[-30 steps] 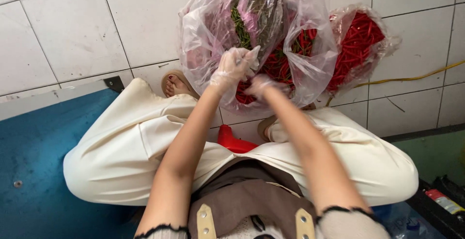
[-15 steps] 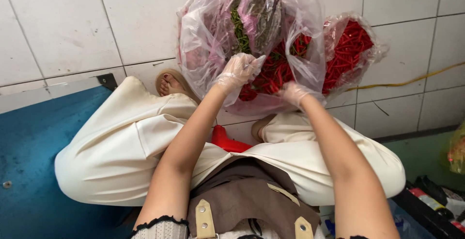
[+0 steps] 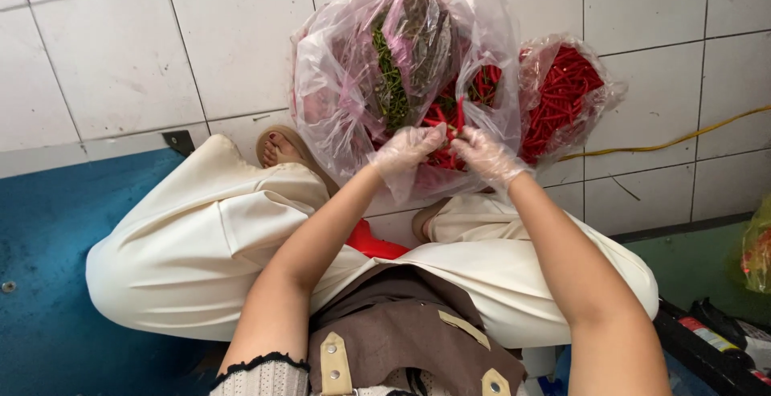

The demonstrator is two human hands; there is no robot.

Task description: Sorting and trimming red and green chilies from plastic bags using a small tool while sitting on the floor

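Since half a second ago, your right hand came in beside your left hand; both pinched red chillies, apparently destemming; stems bag at 11 o'clock.

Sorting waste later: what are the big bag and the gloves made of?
The bag looks like thin clear plastic film: glossy, crinkled, with chillies showing through. The gloves on the left hand and right hand seem thin see-through plastic, loosely wrinkled.
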